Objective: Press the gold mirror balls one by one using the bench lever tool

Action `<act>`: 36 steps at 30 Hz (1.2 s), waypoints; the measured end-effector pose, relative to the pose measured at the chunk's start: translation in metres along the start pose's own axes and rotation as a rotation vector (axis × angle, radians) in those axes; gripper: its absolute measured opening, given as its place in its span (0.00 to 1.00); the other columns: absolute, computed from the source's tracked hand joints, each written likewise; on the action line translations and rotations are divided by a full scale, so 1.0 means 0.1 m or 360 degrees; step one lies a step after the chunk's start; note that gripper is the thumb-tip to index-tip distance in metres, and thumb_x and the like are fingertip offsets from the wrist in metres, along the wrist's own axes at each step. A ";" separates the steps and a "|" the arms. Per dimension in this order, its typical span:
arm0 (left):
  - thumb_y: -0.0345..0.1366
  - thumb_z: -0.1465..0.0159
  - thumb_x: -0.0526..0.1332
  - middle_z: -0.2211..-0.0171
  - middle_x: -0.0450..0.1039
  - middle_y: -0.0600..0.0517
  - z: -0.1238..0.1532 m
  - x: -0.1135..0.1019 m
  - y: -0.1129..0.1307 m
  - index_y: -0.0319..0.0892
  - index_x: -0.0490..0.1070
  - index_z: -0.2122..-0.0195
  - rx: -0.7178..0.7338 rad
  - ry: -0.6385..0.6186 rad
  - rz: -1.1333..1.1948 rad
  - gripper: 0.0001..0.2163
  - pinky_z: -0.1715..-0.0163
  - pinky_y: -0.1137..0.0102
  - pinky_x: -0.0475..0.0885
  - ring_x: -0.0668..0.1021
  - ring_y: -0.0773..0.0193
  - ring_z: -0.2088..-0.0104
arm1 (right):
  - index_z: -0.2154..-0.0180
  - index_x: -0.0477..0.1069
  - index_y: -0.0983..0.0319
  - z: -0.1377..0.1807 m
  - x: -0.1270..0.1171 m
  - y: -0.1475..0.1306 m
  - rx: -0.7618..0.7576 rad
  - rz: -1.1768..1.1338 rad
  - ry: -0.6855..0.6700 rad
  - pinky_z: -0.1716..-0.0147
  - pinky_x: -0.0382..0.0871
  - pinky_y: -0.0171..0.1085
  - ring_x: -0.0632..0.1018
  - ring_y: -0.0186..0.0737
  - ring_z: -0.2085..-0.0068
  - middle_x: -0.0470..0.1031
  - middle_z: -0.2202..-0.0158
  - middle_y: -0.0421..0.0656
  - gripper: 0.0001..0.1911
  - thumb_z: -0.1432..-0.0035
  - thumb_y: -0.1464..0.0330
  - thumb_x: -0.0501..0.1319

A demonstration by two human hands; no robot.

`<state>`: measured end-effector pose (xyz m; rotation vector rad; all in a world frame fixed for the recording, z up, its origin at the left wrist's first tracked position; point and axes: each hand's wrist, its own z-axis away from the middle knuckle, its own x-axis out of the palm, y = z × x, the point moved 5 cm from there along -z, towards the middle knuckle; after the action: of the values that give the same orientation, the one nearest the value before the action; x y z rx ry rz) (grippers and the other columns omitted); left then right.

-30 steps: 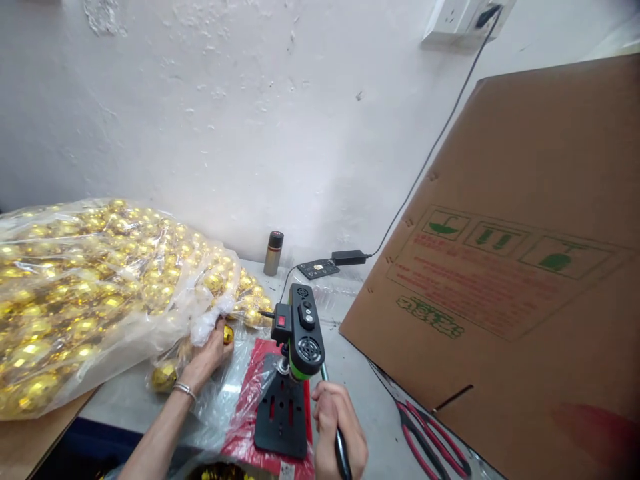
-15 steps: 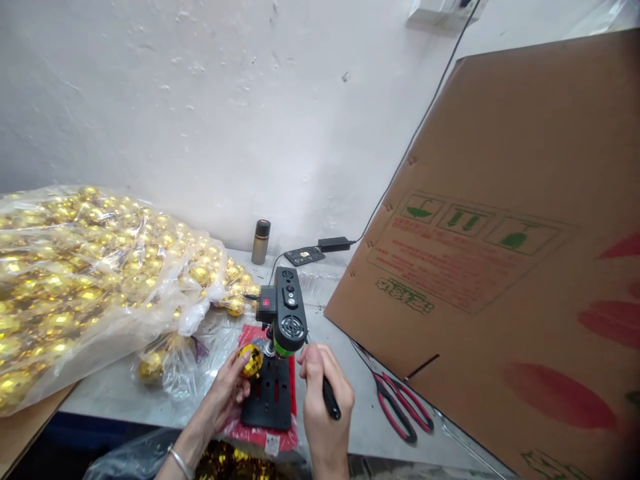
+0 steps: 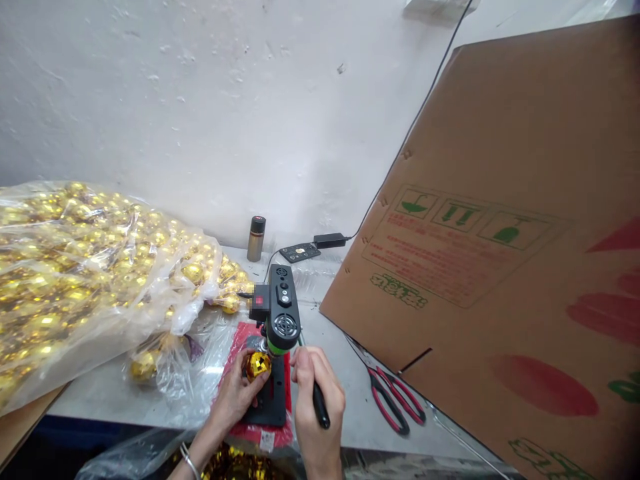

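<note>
The step in hand looks to be setting a gold ball (image 3: 259, 365) in place at a small bench machine (image 3: 284, 303). The left hand (image 3: 236, 395) is partly closed, thumb and fingers pinching the ball around its sides; the right hand (image 3: 321, 390) is curled around the black handle (image 3: 321, 407) of the lever beside the machine. The ball sits over the black base plate (image 3: 270, 408), close by the green lower end of the machine's head; whether the two touch cannot be told from this angle. The next move seems to call for lining the ball up below the head and steadying it, fingertips kept out to the sides, before the lever is worked. A clear bag (image 3: 100, 273) of similar balls lies to the left on the surface (image 3: 350, 427), and scissors (image 3: 397, 400) lie to the right.
</note>
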<state>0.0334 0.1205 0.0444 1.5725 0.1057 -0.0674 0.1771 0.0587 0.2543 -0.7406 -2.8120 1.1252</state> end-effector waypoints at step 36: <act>0.38 0.43 0.68 0.54 0.83 0.44 0.06 0.05 0.17 0.47 0.77 0.45 0.0428 -0.0237 -0.0773 0.23 0.53 0.56 0.74 0.81 0.46 0.54 | 0.72 0.66 0.58 0.66 0.15 0.53 0.0110 -0.0095 0.0307 0.66 0.65 0.37 0.74 0.35 0.69 0.72 0.70 0.38 0.18 0.25 0.70 0.52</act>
<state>0.0407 0.1144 0.0606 1.7736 0.3724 -0.5989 0.1734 0.0553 0.1683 -0.7130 -2.6049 1.0725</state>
